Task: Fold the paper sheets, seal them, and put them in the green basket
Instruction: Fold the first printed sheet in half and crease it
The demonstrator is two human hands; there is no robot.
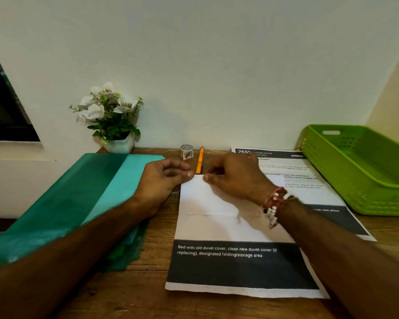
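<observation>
Paper sheet (pixel 217 229) on wooden table (pixel 148 295) against wall (pixel 217 65)

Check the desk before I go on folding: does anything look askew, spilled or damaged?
Nothing looks spilled or torn. The teal sheets seem to overhang the table at left, so they could slide off. The folded sheet lies straight, pinched by left hand and right hand.

Front sheet (pixel 228 229) reads "Bed with old duvet cover"; rear sheet (pixel 309 192) "LIVING ROOM".
</observation>
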